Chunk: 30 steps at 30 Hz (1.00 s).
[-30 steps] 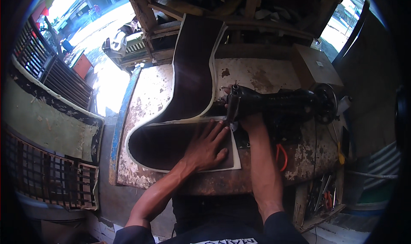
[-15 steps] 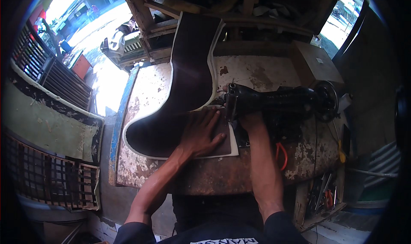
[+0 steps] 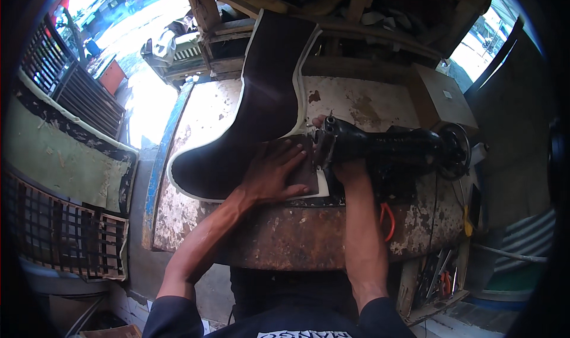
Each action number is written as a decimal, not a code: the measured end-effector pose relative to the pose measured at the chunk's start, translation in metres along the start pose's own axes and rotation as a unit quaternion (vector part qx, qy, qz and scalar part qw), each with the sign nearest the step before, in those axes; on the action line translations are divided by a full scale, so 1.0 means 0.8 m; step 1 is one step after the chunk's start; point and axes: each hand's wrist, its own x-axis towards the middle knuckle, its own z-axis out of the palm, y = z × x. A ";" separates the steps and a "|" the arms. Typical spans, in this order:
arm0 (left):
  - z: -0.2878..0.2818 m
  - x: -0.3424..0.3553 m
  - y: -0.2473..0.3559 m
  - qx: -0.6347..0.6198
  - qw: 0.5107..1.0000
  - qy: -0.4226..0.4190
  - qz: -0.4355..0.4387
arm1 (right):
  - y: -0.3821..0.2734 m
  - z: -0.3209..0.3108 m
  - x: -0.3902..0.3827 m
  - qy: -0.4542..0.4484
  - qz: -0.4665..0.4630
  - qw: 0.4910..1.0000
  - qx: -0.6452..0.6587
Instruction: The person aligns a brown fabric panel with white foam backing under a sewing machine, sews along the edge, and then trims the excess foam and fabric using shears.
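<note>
My left hand [image 3: 279, 172] lies flat, fingers spread, on a dark brown curved panel [image 3: 270, 71] with a pale padded edge. The panel's lower right end meets the needle end of a black sewing machine [image 3: 386, 145]. My right hand [image 3: 350, 172] reaches under the machine's arm; a few fingertips show beyond the needle end, and the rest of the fingers are hidden, so their grip is unclear. A red-orange looped handle [image 3: 386, 222] lies just right of my right forearm.
The worn worktable [image 3: 279, 231] has a cardboard box [image 3: 442, 97] at back right and tools [image 3: 445, 278] below its right side. Wooden shelving [image 3: 356, 5] stands behind. Slatted frames and a green padded panel [image 3: 65, 154] are at left; distant people [image 3: 133, 2] are outside.
The brown panel has slid away from me along the needle, its near edge rising in view. My left hand has moved forward with it; my right hand stays under the machine's arm.
</note>
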 end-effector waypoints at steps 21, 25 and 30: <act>-0.002 0.040 -0.039 0.011 1.000 -0.027 -0.001 | -0.075 0.007 0.003 -0.091 0.036 0.991 0.095; 0.003 0.047 -0.048 -0.023 0.999 -0.028 -0.009 | -0.073 0.005 0.002 -0.077 0.029 0.992 0.090; 0.008 0.051 -0.057 -0.029 0.999 -0.003 -0.016 | -0.020 -0.005 -0.007 -0.017 0.020 0.999 -0.029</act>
